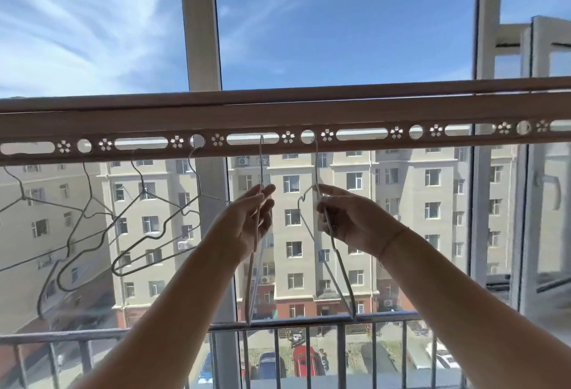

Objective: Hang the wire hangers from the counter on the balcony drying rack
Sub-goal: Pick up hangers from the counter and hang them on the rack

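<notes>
A: Both arms reach up toward the middle of the frame. The left hand has its fingers closed around the neck of one wire hanger, whose hook already sits in a long slot of the drying rack, the perforated bar running across the frame just above centre.

B: And the other hand?

A: The right hand pinches a second hanger just below its hook, thumb and fingers clamped on the wire. That hook rises to the round hole just right of the slot. Whether it has fully caught the rim is hard to tell from here.

B: So the step in hand looks like seating the two hooks. How should that be done well?

A: Probably by keeping each grip high on the neck, so the hook does not swing, and lowering only once the tip is clearly through its opening. The wire is thin and likely springy, so a loose hold could let it twist out.

B: Anything to watch at the left of the frame?

A: Several hung hangers dangle there from holes along the same bar, tilted and overlapping. The two in hand sit in separate openings to their right, which should keep them from tangling.

B: And releasing?

A: One hand at a time seems safest, letting each hanger settle under its own weight before letting go. The balcony railing at the bottom of the frame lies just behind the hangers' lower ends, so a gentle release would avoid a knock.
</notes>
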`<action>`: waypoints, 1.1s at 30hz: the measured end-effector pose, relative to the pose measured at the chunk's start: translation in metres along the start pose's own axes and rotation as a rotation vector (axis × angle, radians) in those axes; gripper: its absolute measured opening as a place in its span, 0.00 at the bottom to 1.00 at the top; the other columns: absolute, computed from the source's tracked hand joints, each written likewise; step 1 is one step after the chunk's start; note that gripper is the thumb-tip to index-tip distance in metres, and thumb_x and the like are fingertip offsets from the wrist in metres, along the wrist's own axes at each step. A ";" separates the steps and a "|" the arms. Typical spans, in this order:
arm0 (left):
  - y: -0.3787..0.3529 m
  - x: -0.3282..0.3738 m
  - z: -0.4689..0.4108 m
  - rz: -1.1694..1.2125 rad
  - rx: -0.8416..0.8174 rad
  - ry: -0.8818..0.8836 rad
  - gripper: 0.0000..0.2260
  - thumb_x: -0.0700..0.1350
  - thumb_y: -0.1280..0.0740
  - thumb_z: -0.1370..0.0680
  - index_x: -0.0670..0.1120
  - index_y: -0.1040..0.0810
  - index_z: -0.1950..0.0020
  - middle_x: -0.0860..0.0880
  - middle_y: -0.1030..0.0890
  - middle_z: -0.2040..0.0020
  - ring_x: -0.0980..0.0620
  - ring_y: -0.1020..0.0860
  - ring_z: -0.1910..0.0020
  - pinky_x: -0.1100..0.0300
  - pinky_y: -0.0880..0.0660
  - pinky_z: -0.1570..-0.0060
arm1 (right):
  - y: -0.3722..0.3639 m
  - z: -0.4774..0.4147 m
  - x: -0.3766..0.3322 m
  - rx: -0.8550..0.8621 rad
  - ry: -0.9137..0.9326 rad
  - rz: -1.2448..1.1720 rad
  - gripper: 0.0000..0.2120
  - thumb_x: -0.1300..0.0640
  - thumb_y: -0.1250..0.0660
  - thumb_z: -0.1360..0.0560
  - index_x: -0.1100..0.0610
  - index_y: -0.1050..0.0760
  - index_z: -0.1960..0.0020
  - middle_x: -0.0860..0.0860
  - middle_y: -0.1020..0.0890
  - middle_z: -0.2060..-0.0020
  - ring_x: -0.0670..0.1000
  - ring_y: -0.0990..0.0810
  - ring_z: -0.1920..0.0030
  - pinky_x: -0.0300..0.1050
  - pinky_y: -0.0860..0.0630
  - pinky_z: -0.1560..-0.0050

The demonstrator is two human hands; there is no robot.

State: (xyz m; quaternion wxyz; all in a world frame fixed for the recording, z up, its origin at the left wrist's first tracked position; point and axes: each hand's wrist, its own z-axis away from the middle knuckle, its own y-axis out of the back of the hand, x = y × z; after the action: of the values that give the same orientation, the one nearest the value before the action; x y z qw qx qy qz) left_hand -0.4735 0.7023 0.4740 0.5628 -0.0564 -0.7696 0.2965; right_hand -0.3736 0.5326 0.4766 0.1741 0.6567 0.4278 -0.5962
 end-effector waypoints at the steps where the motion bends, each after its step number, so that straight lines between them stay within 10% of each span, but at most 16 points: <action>1: 0.000 -0.001 -0.002 -0.004 0.003 0.003 0.09 0.35 0.40 0.22 0.45 0.22 0.50 0.52 0.17 0.53 0.55 0.25 0.56 0.63 0.30 0.59 | 0.001 -0.001 0.002 0.003 -0.008 -0.002 0.19 0.68 0.42 0.23 0.58 0.31 0.34 0.51 0.24 0.70 0.47 0.29 0.68 0.37 0.33 0.70; 20: 0.058 -0.062 0.019 -0.016 0.182 0.050 0.05 0.39 0.37 0.23 0.46 0.22 0.52 0.52 0.20 0.66 0.54 0.27 0.63 0.62 0.33 0.63 | 0.041 0.038 0.049 0.214 -0.054 -0.006 0.10 0.61 0.40 0.22 0.56 0.26 0.43 0.51 0.22 0.62 0.48 0.26 0.64 0.38 0.28 0.68; 33: -0.002 -0.298 0.059 -0.199 0.024 0.576 0.06 0.38 0.38 0.23 0.46 0.23 0.51 0.50 0.21 0.57 0.54 0.25 0.58 0.61 0.34 0.59 | 0.208 0.202 0.136 0.626 -0.157 0.047 0.07 0.61 0.37 0.24 0.55 0.24 0.47 0.51 0.23 0.58 0.48 0.25 0.57 0.40 0.32 0.59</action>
State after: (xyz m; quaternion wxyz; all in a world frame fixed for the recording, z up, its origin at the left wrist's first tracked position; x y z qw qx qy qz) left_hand -0.4189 0.5523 0.2160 0.7848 -0.0557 -0.5764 0.2207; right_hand -0.3520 0.3124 0.2451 0.0098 0.6402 0.1936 -0.7434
